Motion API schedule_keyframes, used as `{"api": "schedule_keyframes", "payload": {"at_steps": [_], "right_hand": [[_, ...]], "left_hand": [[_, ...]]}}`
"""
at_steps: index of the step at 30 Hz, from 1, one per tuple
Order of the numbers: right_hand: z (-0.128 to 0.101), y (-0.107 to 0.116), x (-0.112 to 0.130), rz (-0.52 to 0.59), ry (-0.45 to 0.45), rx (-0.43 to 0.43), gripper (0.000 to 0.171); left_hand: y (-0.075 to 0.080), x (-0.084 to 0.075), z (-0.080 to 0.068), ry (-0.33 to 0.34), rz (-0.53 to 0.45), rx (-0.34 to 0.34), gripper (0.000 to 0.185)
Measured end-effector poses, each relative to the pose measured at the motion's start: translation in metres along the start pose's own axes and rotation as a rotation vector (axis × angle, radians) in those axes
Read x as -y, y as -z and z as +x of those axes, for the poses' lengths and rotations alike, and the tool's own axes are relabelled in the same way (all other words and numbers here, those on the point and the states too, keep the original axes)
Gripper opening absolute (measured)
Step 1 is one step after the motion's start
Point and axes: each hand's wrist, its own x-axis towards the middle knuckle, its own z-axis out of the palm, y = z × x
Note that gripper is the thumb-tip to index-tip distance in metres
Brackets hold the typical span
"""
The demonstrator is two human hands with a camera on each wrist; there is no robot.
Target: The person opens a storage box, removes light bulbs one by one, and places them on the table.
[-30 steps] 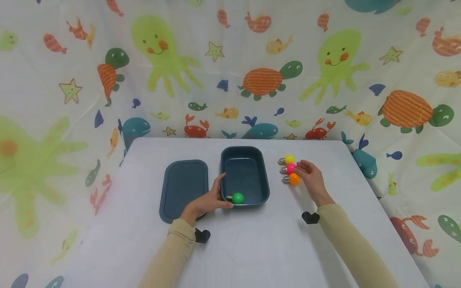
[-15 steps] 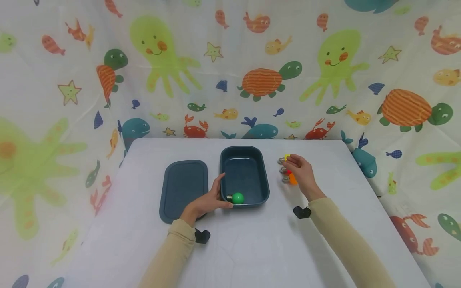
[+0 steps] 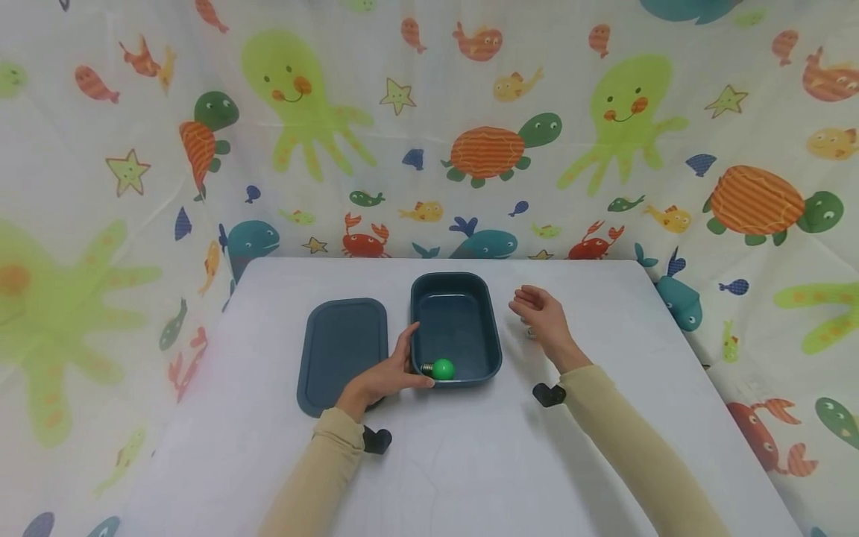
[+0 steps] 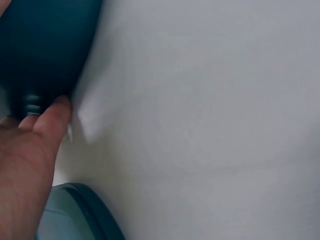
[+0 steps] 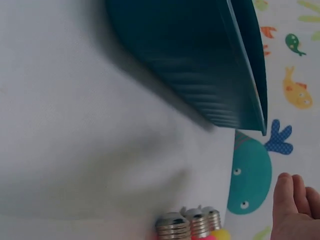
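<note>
Left hand (image 3: 382, 380) rests against the near left wall of the dark blue tray (image 3: 492, 328), fingers straight and together, gripping nothing. A green bulb (image 3: 442, 369) lies inside the tray at its near end. Right hand (image 3: 540, 317) hovers right of the tray, fingers loosely apart, above three bulbs (image 5: 192, 225). The tray's lid (image 3: 342, 350) lies flat to the left.

A dark blue tub (image 3: 493, 328) stands mid-table, its lid (image 3: 342, 350) flat just beside it on the left. A left hand (image 3: 385, 373) fills the gap between them. Three bulbs (image 5: 192, 225) lie close on the tub's right, under a right hand (image 3: 540, 317). The white table (image 3: 470, 462) lies bare in front.
</note>
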Motion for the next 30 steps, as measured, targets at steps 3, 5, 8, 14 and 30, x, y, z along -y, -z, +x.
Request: {"api": "schedule_keyframes", "payload": {"at_steps": [3,5,8,14,30], "right_hand": [[0.000,-0.004,0.004,-0.005,0.007,0.009,0.063],[0.000,-0.007,0.006,-0.005,0.011,0.013,0.062],[0.001,-0.011,0.006,-0.005,0.016,0.023,0.064],[0.003,-0.021,0.003,-0.032,-0.018,0.041,0.063],[0.001,-0.039,0.007,-0.121,-0.017,0.149,0.061]], "left_hand": [[0.000,0.001,0.000,0.003,-0.001,-0.005,0.111],[0.000,0.001,0.001,0.007,0.001,-0.009,0.112],[0.000,0.002,0.001,0.009,0.001,-0.011,0.112],[-0.001,0.002,0.000,0.004,-0.012,-0.008,0.112],[-0.001,0.002,0.000,0.003,-0.006,-0.006,0.112]]}}
